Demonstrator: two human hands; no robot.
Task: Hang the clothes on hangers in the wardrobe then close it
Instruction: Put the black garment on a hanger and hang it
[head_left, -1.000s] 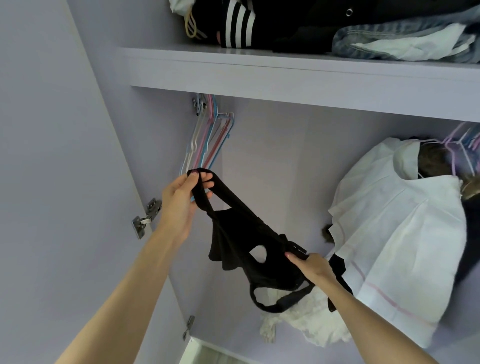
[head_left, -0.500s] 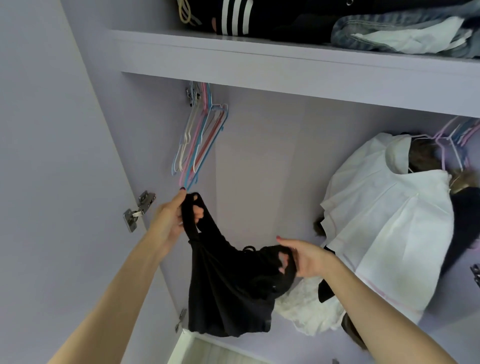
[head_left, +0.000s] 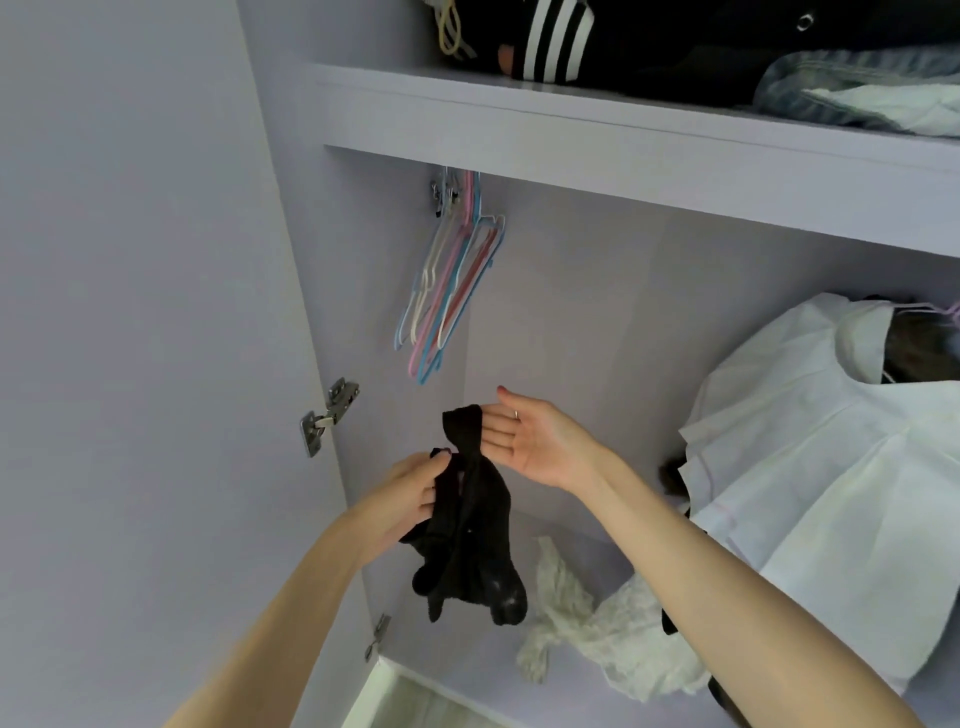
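Observation:
A small black garment (head_left: 470, 525) hangs bunched in front of the open wardrobe. My left hand (head_left: 410, 491) grips it near the top, fingers curled around the fabric. My right hand (head_left: 530, 439) is held palm up beside it, fingers straight, with the garment's strap loop draped over the fingertips. Several empty pastel hangers (head_left: 449, 291) hang from the rail at the wardrobe's left end, just above both hands.
A white pleated garment (head_left: 810, 467) hangs on the right. Lace-like white fabric (head_left: 597, 634) lies crumpled on the wardrobe floor. The upper shelf (head_left: 623, 135) holds folded dark and denim clothes. The open door (head_left: 145, 364) with its hinge (head_left: 327, 415) stands on the left.
The garment went from stretched between both hands to bunched and hanging. My left hand moved down and right; my right hand let go of its lower part and rose, palm up, under the strap.

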